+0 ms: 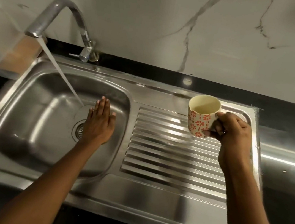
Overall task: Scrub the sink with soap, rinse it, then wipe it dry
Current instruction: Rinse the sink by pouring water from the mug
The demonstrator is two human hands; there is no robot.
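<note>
The left forearm [51, 174] reaches up from the near edge into the sink [32, 108]. The left hand [99, 122] is spread flat low in the basin, partly covering the drain [77, 131]. Its fingers [102, 106] are straight and together and hold nothing; I cannot tell whether the palm touches the steel. Water [62, 73] slants from the tap [62, 12] and lands just beyond the fingertips. The right hand [233, 131] holds a flowered mug [201, 116] above the ribbed drainboard [166, 151], fingers curled round its handle. The sink sits in a black desk [290, 118].
</note>
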